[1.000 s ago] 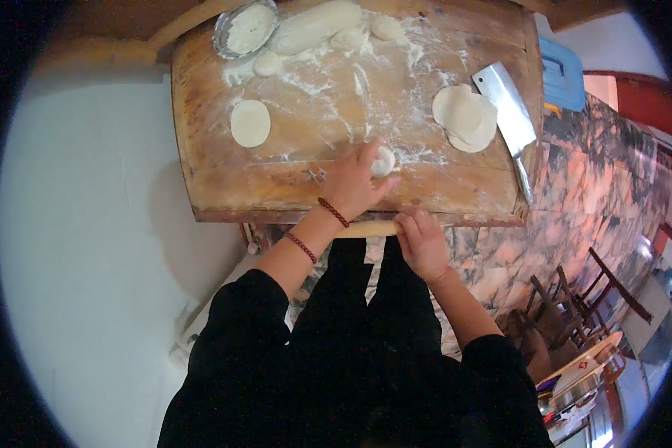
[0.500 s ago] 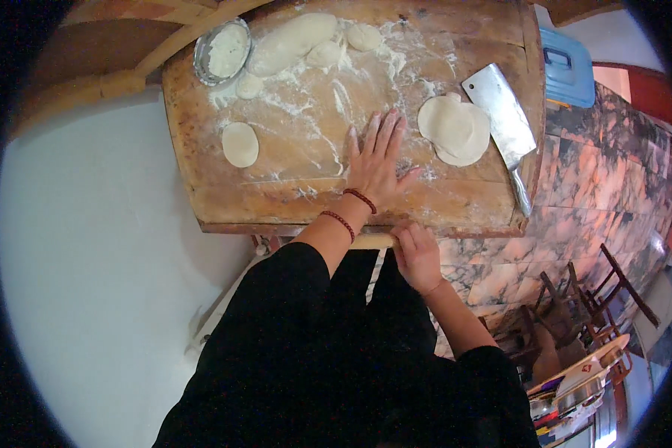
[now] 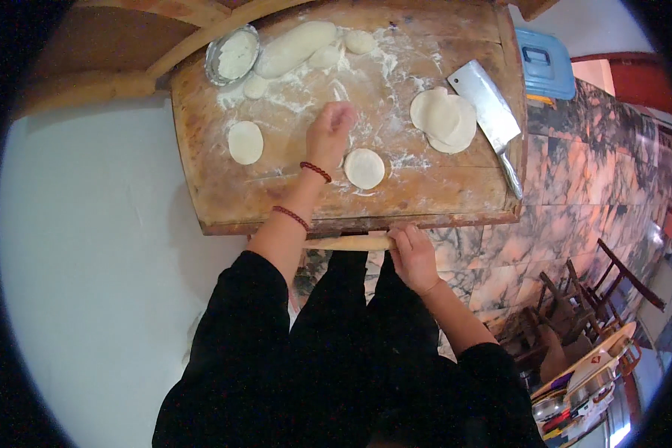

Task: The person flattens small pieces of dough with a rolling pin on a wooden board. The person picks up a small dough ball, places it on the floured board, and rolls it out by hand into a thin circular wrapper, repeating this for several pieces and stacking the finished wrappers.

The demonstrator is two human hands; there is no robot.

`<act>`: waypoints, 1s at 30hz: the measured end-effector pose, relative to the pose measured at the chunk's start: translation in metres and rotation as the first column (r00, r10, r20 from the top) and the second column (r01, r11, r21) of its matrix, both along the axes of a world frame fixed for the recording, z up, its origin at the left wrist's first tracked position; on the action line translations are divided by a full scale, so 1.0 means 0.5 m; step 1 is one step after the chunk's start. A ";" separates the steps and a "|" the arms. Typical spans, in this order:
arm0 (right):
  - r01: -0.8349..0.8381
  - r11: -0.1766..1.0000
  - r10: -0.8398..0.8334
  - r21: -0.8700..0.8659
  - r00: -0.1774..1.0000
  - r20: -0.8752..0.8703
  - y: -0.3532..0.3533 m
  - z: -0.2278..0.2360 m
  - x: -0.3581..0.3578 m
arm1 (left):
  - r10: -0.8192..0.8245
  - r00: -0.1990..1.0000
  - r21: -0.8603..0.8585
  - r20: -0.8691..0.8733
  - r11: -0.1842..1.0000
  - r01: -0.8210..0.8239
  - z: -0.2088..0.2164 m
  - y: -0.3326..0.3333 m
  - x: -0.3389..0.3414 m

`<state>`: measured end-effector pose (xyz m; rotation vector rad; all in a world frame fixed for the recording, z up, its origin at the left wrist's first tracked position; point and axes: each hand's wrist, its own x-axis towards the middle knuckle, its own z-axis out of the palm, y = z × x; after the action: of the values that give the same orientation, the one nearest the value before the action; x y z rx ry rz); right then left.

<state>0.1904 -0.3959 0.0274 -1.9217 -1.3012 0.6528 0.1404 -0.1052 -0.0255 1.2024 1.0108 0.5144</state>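
Our dough disc [image 3: 364, 169] lies toward the near edge of the bench [image 3: 231, 200]; even flour [image 3: 405, 161] should prevent sticking. Beside it our left hand [image 3: 331, 128] curls, grip contents unclear to us; our right hand [image 3: 415, 258] clasps the rolling pin [image 3: 351, 243] off that edge.

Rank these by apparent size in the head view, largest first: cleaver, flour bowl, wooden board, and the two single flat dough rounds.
1. Wooden board
2. Cleaver
3. Flour bowl
4. Left dough round and middle dough round: too alike to rank
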 end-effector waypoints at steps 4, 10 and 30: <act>-0.061 0.998 0.062 -0.018 0.997 0.055 -0.006 -0.007 -0.011 | -0.481 0.672 0.410 -0.563 0.544 0.733 0.024 -0.028 -0.038; -0.048 0.999 0.048 -0.018 0.998 0.040 0.008 -0.003 -0.018 | -0.563 0.446 0.178 -0.695 0.467 0.866 0.066 -0.024 -0.042; -0.032 0.996 0.037 -0.087 0.998 0.054 -0.019 -0.021 -0.003 | -0.540 0.588 0.595 -0.603 0.187 0.782 -0.027 -0.159 0.017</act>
<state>0.1888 -0.4055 0.0169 -2.0029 -1.3633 0.6874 0.1487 -0.1848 -0.0390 2.5073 0.2385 0.0508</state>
